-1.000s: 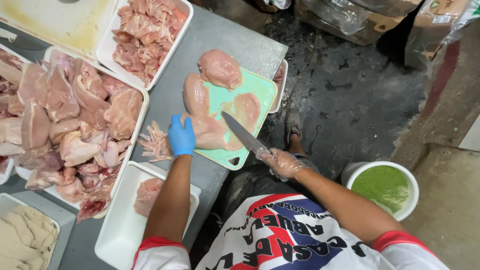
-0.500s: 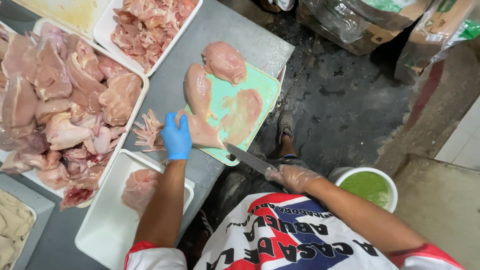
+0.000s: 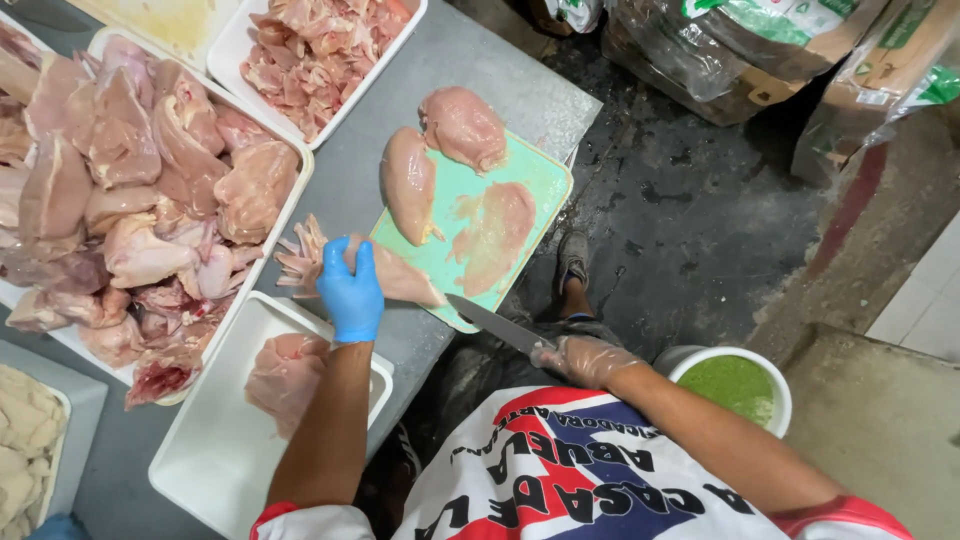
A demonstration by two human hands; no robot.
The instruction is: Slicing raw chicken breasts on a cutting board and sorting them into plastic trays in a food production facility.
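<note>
Chicken [image 3: 395, 275] is pressed flat by the left hand [image 3: 350, 290], blue-gloved, at the near edge of the green board [image 3: 520, 175], fingers spread rather than clasped. A knife [image 3: 495, 322] is gripped tightly by the right hand [image 3: 585, 360], its tip just beside that piece. 3 more fillets lie on the board.

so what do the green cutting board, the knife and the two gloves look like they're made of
The green cutting board looks like matte plastic: flat, evenly coloured, rounded corners. The knife has a grey blade with a dull sheen, likely steel; its handle is hidden in the right hand. That hand wears a thin, wrinkled see-through glove, probably plastic film. The left hand wears a snug opaque blue glove, seemingly nitrile or latex.
</note>
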